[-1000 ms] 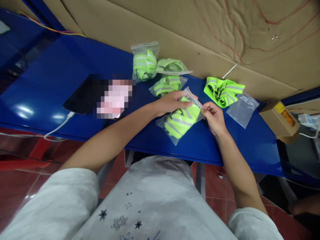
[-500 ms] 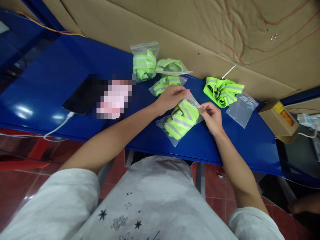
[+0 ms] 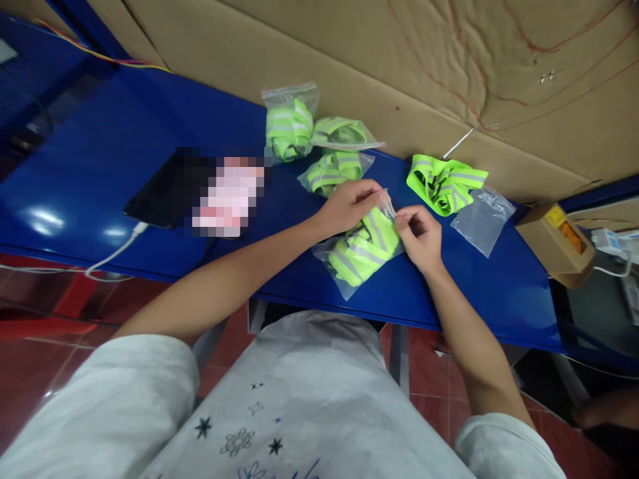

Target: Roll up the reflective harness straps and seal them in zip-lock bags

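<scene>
A clear zip bag (image 3: 344, 283) with a folded neon-yellow reflective strap (image 3: 364, 246) inside lies tilted near the front of the blue table. My left hand (image 3: 352, 205) pinches the bag's top edge at its left end. At the right end of the same edge, my right hand (image 3: 418, 233) is closed on the plastic with thumb and fingers. Whether the zip is sealed I cannot tell. Beyond my right hand lies a loose reflective strap (image 3: 444, 183), next to a flat clear bag (image 3: 482, 223) with nothing in it.
Behind my left hand are three bagged straps, one an upright bag (image 3: 289, 126). A dark phone (image 3: 157, 193) with a white cable (image 3: 117, 253) lies to the left. A cardboard box (image 3: 554, 243) stands at the right end of the blue table (image 3: 494, 293). Cardboard panelling (image 3: 324, 53) rises behind.
Both hands have drawn slightly closer together along the bag's top edge, and my left hand has come a little lower. The bag's top now looks bunched rather than stretched straight.
</scene>
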A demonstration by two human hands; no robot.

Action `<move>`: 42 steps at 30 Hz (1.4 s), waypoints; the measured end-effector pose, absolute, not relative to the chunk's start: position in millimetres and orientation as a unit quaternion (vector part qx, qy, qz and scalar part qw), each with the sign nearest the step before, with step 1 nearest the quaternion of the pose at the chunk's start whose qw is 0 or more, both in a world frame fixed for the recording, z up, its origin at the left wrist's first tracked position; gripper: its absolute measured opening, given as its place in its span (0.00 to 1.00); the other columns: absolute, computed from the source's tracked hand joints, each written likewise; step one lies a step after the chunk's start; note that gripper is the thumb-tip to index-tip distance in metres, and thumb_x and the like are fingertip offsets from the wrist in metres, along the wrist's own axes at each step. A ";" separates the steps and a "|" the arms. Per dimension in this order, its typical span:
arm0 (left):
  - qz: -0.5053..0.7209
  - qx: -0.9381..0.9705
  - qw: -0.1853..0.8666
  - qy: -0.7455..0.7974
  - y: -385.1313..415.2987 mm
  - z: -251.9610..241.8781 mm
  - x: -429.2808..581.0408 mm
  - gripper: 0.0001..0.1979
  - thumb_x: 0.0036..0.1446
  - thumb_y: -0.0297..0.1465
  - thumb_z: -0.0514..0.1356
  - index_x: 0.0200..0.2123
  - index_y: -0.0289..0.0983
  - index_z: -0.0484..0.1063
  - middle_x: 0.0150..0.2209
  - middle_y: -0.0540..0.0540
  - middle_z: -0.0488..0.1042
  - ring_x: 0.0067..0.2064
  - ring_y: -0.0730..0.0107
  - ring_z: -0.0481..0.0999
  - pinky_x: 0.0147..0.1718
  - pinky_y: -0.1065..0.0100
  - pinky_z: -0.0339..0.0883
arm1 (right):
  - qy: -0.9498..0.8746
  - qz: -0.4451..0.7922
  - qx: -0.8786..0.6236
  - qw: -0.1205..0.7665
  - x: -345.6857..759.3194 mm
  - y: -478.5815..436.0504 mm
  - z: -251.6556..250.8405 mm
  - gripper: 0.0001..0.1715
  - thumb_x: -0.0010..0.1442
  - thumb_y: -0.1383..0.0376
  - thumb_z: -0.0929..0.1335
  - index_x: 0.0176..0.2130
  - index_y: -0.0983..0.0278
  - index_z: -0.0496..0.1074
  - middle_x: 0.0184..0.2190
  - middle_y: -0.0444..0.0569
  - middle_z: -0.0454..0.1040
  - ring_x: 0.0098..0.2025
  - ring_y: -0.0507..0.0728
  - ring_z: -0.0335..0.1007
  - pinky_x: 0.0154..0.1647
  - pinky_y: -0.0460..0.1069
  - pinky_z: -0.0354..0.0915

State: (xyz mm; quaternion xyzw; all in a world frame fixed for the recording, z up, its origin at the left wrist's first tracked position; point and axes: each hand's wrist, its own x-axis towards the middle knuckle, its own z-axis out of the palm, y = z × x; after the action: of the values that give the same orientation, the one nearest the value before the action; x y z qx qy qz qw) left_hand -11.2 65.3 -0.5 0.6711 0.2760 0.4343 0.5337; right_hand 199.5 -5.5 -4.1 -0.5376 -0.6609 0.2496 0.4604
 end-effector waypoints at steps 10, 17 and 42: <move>0.426 0.634 0.591 0.259 66.8 -8.0 -11.2 0.11 0.60 0.38 0.68 0.37 0.35 0.79 0.38 0.44 0.84 0.39 0.70 0.81 0.41 0.68 0.71 | -0.682 0.227 -0.535 0.444 197.3 -6.0 -2.6 0.15 0.67 0.50 0.72 0.40 0.58 0.78 0.28 0.43 0.73 0.31 0.54 0.67 0.35 0.52 0.65; 0.395 0.623 0.627 0.251 61.9 -0.5 -11.2 0.12 0.59 0.39 0.69 0.37 0.36 0.79 0.34 0.48 0.81 0.34 0.73 0.76 0.35 0.69 0.66 | -0.683 0.202 -0.544 0.444 194.0 -8.3 0.9 0.14 0.65 0.51 0.73 0.36 0.58 0.76 0.28 0.44 0.74 0.30 0.54 0.67 0.35 0.52 0.65; 0.388 0.721 0.505 0.274 58.9 1.8 -11.7 0.06 0.58 0.33 0.67 0.36 0.36 0.82 0.35 0.47 0.83 0.37 0.70 0.77 0.38 0.69 0.66 | -0.718 0.179 -0.523 0.423 191.8 -9.7 1.8 0.09 0.67 0.56 0.73 0.37 0.58 0.77 0.27 0.43 0.71 0.29 0.53 0.65 0.35 0.51 0.64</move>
State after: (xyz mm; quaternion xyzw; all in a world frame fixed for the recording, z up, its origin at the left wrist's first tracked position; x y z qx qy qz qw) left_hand -11.7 58.9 1.8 0.7206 0.2740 0.3876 0.5054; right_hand 191.8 -9.7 1.8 -0.5233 -0.7177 0.1790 0.4231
